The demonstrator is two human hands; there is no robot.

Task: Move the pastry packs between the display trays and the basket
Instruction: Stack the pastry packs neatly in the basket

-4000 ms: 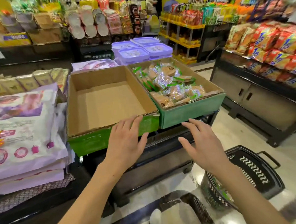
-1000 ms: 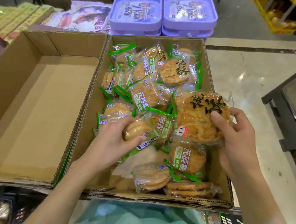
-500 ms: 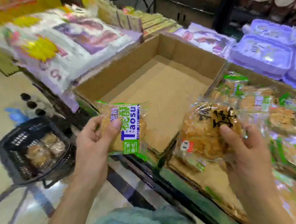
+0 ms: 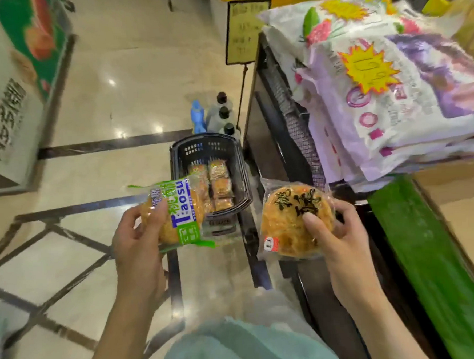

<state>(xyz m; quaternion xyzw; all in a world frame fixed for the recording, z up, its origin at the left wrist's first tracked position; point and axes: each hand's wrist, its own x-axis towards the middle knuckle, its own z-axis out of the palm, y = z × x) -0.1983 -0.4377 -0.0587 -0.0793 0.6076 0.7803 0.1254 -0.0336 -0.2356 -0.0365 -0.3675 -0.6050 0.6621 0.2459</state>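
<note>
packs held one per hand: left hand (image 4: 135,241) pinching green-labelled pack (image 4: 177,213), right hand (image 4: 342,234) clamping round pastry pack (image 4: 294,221), both just short of basket (image 4: 179,160) beyond fingers, ready for dropping in

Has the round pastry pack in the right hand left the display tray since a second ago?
Yes. The round pastry pack has come out of the tray and left, toward the black basket.

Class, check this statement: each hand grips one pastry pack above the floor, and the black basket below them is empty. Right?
Not quite. The head view shows the black basket already holding pastry packs. The rest stands: the left hand and right hand each grip one pack.
</note>
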